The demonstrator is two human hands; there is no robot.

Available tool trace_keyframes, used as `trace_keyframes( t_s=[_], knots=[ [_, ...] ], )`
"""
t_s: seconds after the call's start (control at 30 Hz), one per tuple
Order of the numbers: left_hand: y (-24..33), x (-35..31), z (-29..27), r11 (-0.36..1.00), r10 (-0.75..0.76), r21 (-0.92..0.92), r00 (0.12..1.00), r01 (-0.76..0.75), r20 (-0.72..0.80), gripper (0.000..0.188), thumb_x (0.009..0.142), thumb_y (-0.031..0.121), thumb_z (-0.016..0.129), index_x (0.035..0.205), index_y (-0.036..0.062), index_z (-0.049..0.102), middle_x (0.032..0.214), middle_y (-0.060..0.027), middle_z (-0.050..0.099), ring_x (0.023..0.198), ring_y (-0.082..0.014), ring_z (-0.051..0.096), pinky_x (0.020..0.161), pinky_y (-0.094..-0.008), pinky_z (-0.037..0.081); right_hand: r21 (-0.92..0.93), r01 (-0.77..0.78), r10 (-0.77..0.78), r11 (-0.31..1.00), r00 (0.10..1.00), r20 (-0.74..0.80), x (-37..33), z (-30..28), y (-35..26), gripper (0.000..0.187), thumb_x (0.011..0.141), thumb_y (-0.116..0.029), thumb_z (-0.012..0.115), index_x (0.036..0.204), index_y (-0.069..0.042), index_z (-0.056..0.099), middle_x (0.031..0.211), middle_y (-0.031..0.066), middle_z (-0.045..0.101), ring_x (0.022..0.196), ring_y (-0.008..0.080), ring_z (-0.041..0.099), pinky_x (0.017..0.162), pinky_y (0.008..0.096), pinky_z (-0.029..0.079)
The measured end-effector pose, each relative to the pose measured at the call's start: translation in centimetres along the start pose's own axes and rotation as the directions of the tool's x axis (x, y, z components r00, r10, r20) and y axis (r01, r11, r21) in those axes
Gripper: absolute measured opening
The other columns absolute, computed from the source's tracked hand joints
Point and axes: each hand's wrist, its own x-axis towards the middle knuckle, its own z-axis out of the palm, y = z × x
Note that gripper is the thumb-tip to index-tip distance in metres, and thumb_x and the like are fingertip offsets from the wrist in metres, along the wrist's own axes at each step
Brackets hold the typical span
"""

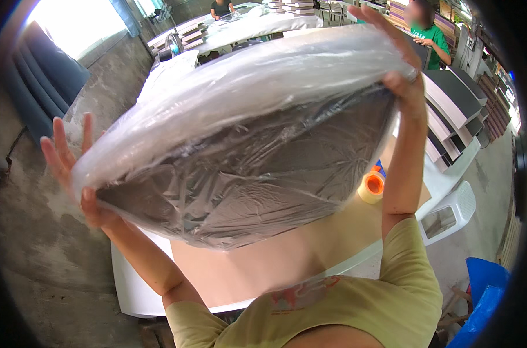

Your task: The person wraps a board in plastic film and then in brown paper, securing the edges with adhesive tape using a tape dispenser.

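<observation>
Fingers [61,139] of left hand [66,172] and right hand [412,87] spread around plastic-wrapped panel [263,159], far side hidden

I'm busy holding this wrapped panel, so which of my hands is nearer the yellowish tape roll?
Your right hand, at the right end of the wrapped panel, the same side as the tape roll; your left hand holds the opposite end.

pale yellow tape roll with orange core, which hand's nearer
Right. In the picture, the right hand is above the roll and slightly right; the left hand is far to its left.
</observation>
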Motion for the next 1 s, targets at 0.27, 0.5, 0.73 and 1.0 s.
trace_keyframes(
  t_s=[0.27, 0.5, 0.73, 1.0],
  knots=[
    [-0.1, 1.1, 0.0, 0.934, 0.033, 0.354, 0.999, -0.046, 0.041, 0.039, 0.08, 0.032, 0.056, 0.085, -0.0065, 0.061, 0.085, -0.0213, 0.062, 0.093, -0.0397, 0.059, 0.084, -0.0518, 0.044, -0.518, -0.141, 0.268, 0.844, 0.947, 0.179, -0.8, -2.5, 1.5, 0.076, 0.065, -0.066, 0.06, 0.101, 0.001, 0.063, 0.1, 0.0149, 0.063, 0.1, 0.022, 0.057, 0.087, 0.0316, 0.043],
    [0.5, -0.7, 5.5, 0.97, -0.089, 0.217, 0.99, 0.111, -0.112, 0.095, 0.063, 0.053, 0.072, 0.135, 0.0071, 0.029, 0.135, -0.0165, 0.038, 0.123, -0.0342, 0.037, 0.1, -0.0492, 0.033, 0.201, -0.286, 0.322, 0.937, 0.93, -0.178, -4.5, -0.8, 2.6, 0.085, 0.061, -0.05, 0.076, 0.121, 0.002, 0.048, 0.121, 0.0143, 0.051, 0.112, 0.0262, 0.048, 0.095, 0.0398, 0.037],
    [-1.6, -7.7, 2.0, 0.901, -0.327, 0.16, 0.874, 0.403, -0.359, 0.101, 0.063, 0.064, 0.062, 0.136, 0.0046, 0.026, 0.138, -0.0154, 0.033, 0.125, -0.0322, 0.033, 0.103, -0.0468, 0.028, 0.528, -0.621, 0.769, 0.579, 0.632, -0.1, -13.9, 1.4, 4.9, 0.085, 0.061, -0.044, 0.076, 0.124, 0.003, 0.044, 0.119, 0.013, 0.052, 0.111, 0.024, 0.049, 0.093, 0.0365, 0.039],
    [-4.8, -19.7, 0.4, 0.702, -0.653, 0.038, 0.665, 0.711, -0.363, 0.109, 0.064, 0.077, 0.05, 0.138, 0.0018, 0.022, 0.141, -0.0141, 0.028, 0.129, -0.03, 0.028, 0.107, -0.0441, 0.023, 0.532, -0.778, 0.876, 0.334, 0.465, 0.129, -20.1, 3.5, 4.6, 0.085, 0.062, -0.036, 0.077, 0.128, 0.003, 0.04, 0.116, 0.0115, 0.054, 0.109, 0.0216, 0.05, 0.091, 0.0326, 0.04]
  ],
)
